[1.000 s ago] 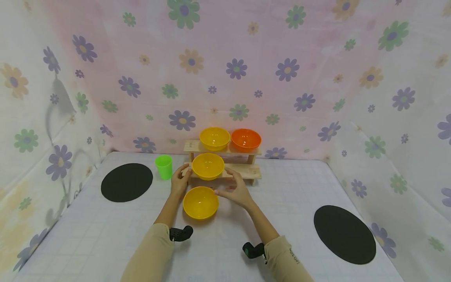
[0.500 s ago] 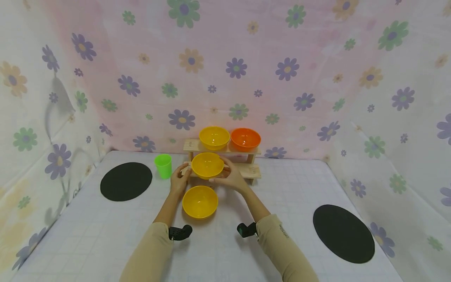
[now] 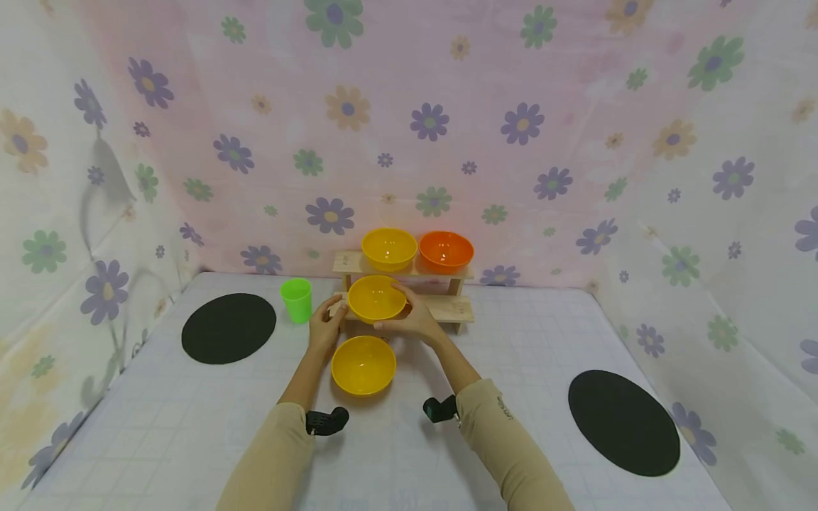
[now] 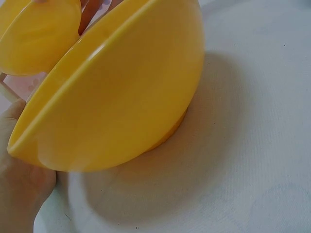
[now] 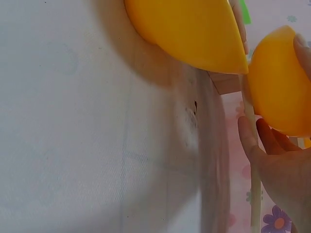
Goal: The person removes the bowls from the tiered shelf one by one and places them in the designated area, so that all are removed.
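In the head view a yellow bowl sits at the left of the lower shelf of a two-tier wooden rack. My right hand grips its right side, fingers at the rim and thumb low in front; the right wrist view shows fingers around this bowl. My left hand has bent fingers by the shelf's left end, close against the bowl's left side; I cannot tell whether it holds bowl or shelf. A second yellow bowl stands on the table between my forearms and fills the left wrist view.
On the upper shelf stand another yellow bowl and an orange bowl. A green cup is left of the rack. Flat black ovals lie on the white table at left and right. Flowered cloth walls surround the table.
My right hand has moved left and inward from beside the lower-shelf bowl to grip its right side. The left hand and the bowls have stayed in place.
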Action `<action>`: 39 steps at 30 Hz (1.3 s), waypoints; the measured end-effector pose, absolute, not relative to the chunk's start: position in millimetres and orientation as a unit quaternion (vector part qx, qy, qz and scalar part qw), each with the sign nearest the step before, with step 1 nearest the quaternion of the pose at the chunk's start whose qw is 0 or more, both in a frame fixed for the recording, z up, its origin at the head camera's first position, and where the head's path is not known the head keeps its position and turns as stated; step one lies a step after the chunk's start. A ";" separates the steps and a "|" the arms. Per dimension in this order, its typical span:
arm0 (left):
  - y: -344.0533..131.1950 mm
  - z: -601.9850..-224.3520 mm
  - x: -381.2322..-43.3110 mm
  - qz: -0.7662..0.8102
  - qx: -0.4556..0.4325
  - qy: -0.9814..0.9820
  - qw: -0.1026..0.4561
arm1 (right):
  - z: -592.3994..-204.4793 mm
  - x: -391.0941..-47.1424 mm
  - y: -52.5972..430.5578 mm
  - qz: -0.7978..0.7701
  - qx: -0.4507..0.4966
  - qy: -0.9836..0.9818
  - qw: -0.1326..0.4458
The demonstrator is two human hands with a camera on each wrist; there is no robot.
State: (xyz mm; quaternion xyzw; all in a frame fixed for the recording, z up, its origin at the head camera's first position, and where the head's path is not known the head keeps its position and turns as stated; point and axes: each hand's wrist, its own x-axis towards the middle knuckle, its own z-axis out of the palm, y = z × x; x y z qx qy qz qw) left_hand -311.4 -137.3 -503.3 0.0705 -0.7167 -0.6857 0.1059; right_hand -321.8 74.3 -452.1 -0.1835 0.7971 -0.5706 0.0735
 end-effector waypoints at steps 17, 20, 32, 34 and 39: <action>-137.8 -502.8 -312.3 -0.683 0.072 -0.719 0.105 | -451.2 -312.4 76.2 -0.572 -0.172 0.798 0.077; -137.5 -502.1 -312.4 -0.681 0.075 -0.721 0.106 | -455.9 -311.7 78.8 -0.582 -0.176 0.791 0.063; -139.6 -515.9 -316.3 -0.700 0.017 -0.696 0.157 | -455.7 -301.6 96.3 -0.593 -0.178 0.784 0.052; -138.7 -512.7 -314.4 -0.700 0.025 -0.698 0.151 | -452.9 -299.1 99.4 -0.594 -0.176 0.783 0.057; -134.8 -486.4 -300.8 -0.701 0.055 -0.702 0.113 | -433.6 -283.0 106.2 -0.586 -0.176 0.788 0.066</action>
